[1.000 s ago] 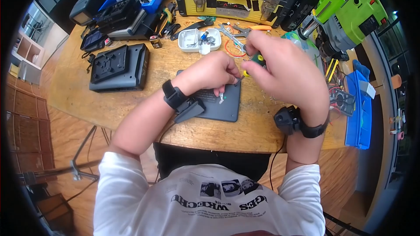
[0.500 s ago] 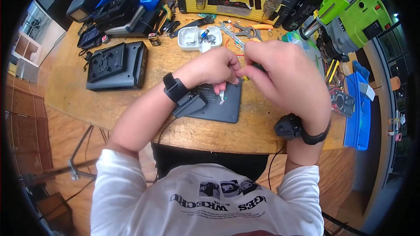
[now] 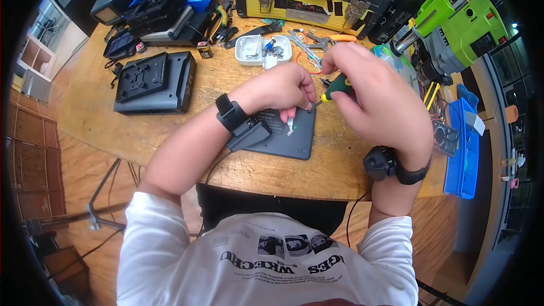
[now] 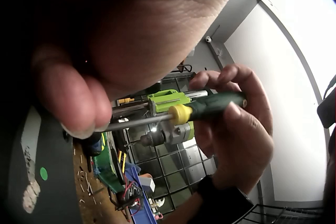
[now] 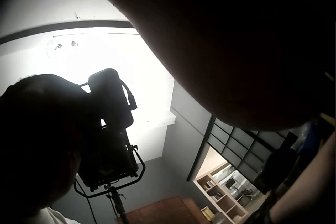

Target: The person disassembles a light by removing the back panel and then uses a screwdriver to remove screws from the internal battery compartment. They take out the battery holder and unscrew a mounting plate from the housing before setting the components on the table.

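A dark grey flat panel (image 3: 292, 148) lies on the wooden table, with a torn whitish sticker (image 3: 290, 128) and a small green dot on it. At the panel's far right corner my left hand (image 3: 280, 88) pinches the shaft end of a screwdriver; the tip is hidden behind the fingertips. My right hand (image 3: 377, 93) holds the green and yellow screwdriver handle (image 4: 218, 106) between thumb and fingers, up and to the right of the corner. The shaft (image 4: 137, 122) slants down to the left fingertips. In the right wrist view the hand is mostly dark.
A white tray (image 3: 242, 59) with small parts stands beyond the left hand, wrenches (image 3: 306, 51) to its right. A black device (image 3: 184, 88) sits at left. A yellow-black toolbox (image 3: 283, 8) lines the back. A green drill stand (image 3: 464, 31) and blue bin (image 3: 462, 164) are at right.
The right fingers have shifted on the handle, first covering it, now spread so more of it shows. The left hand stays at the panel's corner.
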Tool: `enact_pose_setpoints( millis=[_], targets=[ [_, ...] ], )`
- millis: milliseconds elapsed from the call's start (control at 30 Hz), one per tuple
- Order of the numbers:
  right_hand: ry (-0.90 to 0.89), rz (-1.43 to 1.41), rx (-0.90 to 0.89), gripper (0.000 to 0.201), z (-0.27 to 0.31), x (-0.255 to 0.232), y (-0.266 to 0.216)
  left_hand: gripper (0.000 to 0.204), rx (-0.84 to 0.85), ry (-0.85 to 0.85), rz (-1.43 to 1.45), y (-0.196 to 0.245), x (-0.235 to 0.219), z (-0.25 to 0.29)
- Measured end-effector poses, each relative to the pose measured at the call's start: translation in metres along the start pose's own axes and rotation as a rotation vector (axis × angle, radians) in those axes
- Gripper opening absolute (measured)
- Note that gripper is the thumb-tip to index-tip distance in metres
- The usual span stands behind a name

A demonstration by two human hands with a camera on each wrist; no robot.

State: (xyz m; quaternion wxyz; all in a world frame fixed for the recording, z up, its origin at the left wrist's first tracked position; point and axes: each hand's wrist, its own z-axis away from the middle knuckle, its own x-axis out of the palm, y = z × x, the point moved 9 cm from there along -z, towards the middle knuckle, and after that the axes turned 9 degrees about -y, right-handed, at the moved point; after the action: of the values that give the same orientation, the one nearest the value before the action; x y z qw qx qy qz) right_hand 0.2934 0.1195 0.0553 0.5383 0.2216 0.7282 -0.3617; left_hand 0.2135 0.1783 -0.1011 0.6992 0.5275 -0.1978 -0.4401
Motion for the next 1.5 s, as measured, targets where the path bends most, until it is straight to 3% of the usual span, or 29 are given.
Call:
enact_pose_setpoints(
  millis=[67,100,167,200,267,400,467,500,667,700,767,800,867,1000,1067,1200,1267,1300,1367,1500],
  targets=[
    [-0.056,-0.078,-0.190,0.020,0.000,0.003,-0.012,0.013,0.000,0.000,-0.005,0.001,0.000,0.001],
    [-0.058,-0.078,-0.188,0.020,-0.001,0.004,-0.013,0.013,0.001,0.000,-0.011,0.001,0.000,0.001],
    [-0.106,0.135,0.143,0.015,-0.006,0.010,0.008,0.013,0.017,-0.002,-0.009,-0.001,0.000,-0.001],
    [-0.102,0.136,0.143,0.015,-0.004,0.011,0.009,0.013,0.031,-0.003,-0.009,-0.001,0.000,-0.001],
    [0.138,-0.010,-0.082,0.015,0.003,-0.006,-0.006,0.013,0.023,0.001,0.000,0.000,0.000,0.000],
    [-0.028,-0.035,-0.131,0.019,0.001,0.002,-0.011,0.013,0.029,0.011,-0.009,0.003,0.001,0.003],
    [-0.127,0.156,0.174,0.020,-0.005,0.011,0.007,0.013,0.043,0.004,-0.021,0.001,0.001,0.002],
    [-0.121,0.156,0.176,0.020,-0.003,0.010,0.008,0.012,0.055,-0.001,-0.032,0.002,0.001,0.002],
    [0.037,0.006,-0.204,0.021,0.009,-0.004,-0.007,0.010,0.070,0.008,-0.041,0.004,0.006,0.011],
    [0.035,0.005,-0.204,0.021,0.009,-0.004,-0.008,0.010,0.090,0.015,-0.017,0.004,0.005,0.012],
    [0.042,0.093,0.035,0.020,0.007,-0.006,0.005,0.011,0.089,0.021,-0.016,0.002,0.005,0.013],
    [0.042,0.093,0.038,0.020,0.007,-0.008,0.004,0.011,0.089,0.026,-0.018,0.002,0.004,0.013],
    [-0.133,-0.032,-0.133,0.020,0.004,0.004,-0.013,0.012,0.076,0.019,-0.032,0.001,0.004,0.011],
    [-0.017,-0.066,0.015,0.014,0.000,0.002,0.001,0.014,0.086,0.042,-0.007,0.002,0.003,0.016],
    [-0.018,-0.078,-0.163,0.012,0.000,-0.001,-0.009,0.014,0.108,0.034,-0.003,0.000,0.003,0.014],
    [-0.054,-0.132,-0.269,0.014,0.004,-0.001,-0.016,0.015,0.159,0.033,0.006,0.000,0.002,0.014],
    [0.020,-0.007,-0.036,0.017,0.004,-0.004,0.002,0.015,0.147,0.036,0.013,0.000,0.002,0.014],
    [0.020,-0.006,-0.036,0.017,0.003,-0.005,0.000,0.015,0.135,0.037,0.018,0.000,0.002,0.014],
    [-0.040,0.146,0.171,0.021,0.002,-0.003,0.011,0.015,0.136,0.042,0.006,0.001,0.003,0.014],
    [0.003,0.036,0.100,0.024,0.004,-0.004,0.005,0.014,0.098,0.039,-0.038,0.006,0.005,0.017]
  ],
)
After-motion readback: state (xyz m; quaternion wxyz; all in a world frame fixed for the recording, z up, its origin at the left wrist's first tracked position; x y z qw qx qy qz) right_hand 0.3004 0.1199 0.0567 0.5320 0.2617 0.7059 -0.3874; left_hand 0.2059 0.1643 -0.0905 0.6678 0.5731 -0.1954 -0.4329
